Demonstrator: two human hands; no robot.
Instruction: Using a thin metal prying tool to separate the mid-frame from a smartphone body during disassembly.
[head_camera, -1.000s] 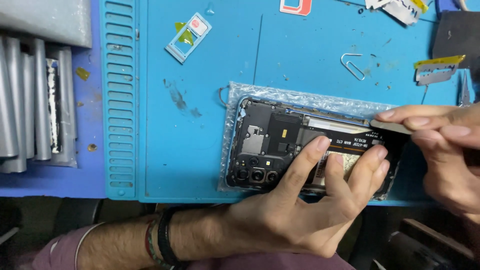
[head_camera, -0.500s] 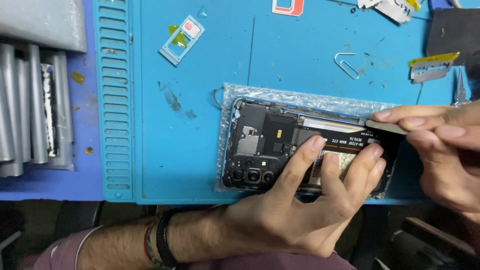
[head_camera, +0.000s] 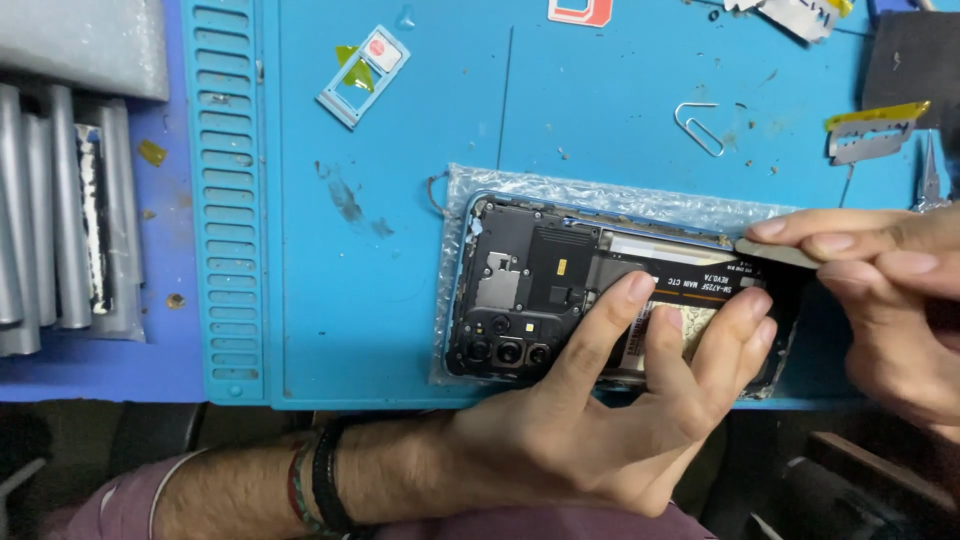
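Note:
An opened phone (head_camera: 545, 290) with its back cover off lies on a piece of bubble wrap (head_camera: 600, 195) on a blue work mat (head_camera: 400, 250). Its black inner shields, camera lenses and battery show. My left hand (head_camera: 620, 400) presses several fingertips down on the battery area and holds the phone still. My right hand (head_camera: 880, 300) comes in from the right and pinches a thin flat pry tool (head_camera: 775, 252), whose tip rests at the phone's upper right edge next to the battery.
A card tray (head_camera: 362, 75) and a paper clip (head_camera: 700, 127) lie on the mat's far part. A razor blade (head_camera: 875, 135) and tweezers (head_camera: 930, 170) sit at the right. Grey metal bars (head_camera: 60, 210) stand at the left. The mat's front edge runs just under the phone.
The view has shifted slightly; both hands and the pry tool stay in nearly the same place on the phone.

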